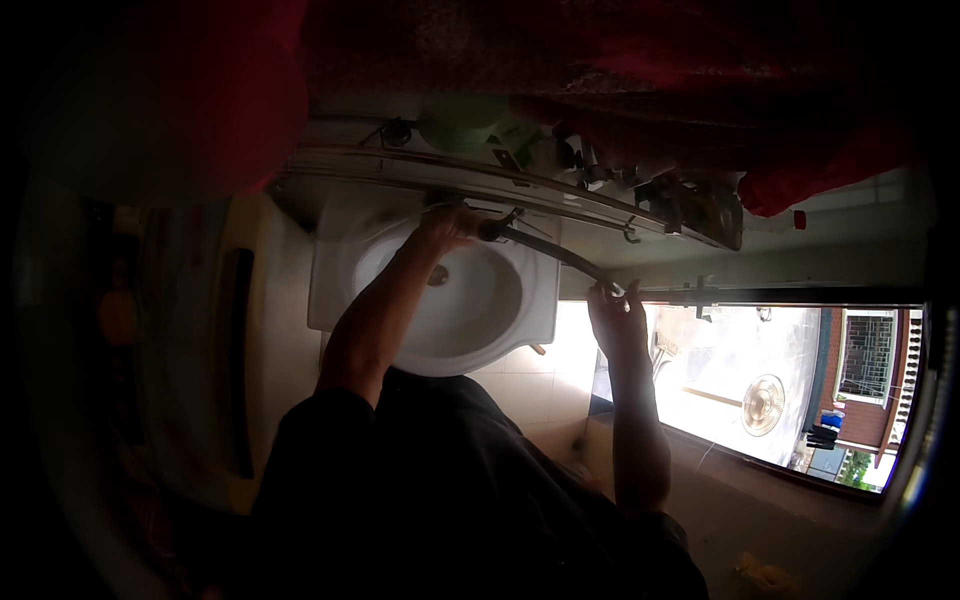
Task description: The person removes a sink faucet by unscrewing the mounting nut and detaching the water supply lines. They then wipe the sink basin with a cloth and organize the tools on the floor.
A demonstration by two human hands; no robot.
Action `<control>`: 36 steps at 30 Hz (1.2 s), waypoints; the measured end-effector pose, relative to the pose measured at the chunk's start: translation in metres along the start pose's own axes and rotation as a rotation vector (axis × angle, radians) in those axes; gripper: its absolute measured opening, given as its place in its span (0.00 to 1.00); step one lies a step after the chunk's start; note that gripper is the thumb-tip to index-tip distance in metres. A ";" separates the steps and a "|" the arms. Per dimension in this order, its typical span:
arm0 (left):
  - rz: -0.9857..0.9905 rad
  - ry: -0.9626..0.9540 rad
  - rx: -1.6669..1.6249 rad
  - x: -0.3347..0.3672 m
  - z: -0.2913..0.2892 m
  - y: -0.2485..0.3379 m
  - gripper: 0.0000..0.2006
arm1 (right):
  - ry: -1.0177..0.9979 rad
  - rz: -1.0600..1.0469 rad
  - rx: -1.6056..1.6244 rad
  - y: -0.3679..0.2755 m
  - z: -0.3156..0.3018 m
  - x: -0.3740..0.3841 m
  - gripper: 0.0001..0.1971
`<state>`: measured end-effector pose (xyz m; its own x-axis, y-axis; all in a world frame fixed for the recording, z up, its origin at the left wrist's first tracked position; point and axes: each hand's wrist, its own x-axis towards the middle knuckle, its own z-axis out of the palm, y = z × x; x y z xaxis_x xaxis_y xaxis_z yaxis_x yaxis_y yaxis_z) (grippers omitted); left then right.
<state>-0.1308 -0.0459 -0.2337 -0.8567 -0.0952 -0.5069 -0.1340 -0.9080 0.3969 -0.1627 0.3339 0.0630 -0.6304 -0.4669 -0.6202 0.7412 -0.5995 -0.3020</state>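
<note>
A white washbasin (510,300) with a round drain (438,276) lies below my arms. Over its far rim, my left hand (447,229) is closed by the dark, thicker end of a curved grey hose (565,256); the dim light hides its exact finger contact. The hose bows out to the right, past the basin. At its far end, the fingers of my right hand (618,308) pinch it near a light, shiny tip.
A rail shelf (590,213) with several small items runs above the basin. Red cloth (640,60) hangs along the top. Right of my right hand is a bright doorway (720,350), with a round fan-like object (764,404) beyond.
</note>
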 end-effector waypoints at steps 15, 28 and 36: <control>-0.451 0.034 0.223 -0.010 0.089 -0.016 0.19 | -0.018 -0.779 -0.810 0.061 0.010 -0.018 0.02; -0.306 -0.360 -0.522 -0.084 0.078 -0.099 0.35 | 0.108 -0.762 -0.768 0.130 0.072 -0.039 0.14; -0.287 -0.383 -0.140 -0.101 0.116 -0.064 0.37 | 0.408 -0.908 -1.217 0.093 0.066 -0.073 0.03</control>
<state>-0.0933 0.0689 -0.1188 -0.9199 0.2995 -0.2529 -0.3456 -0.9242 0.1626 -0.0627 0.2693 0.1285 -0.9979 0.0649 0.0000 0.0251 0.3856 -0.9223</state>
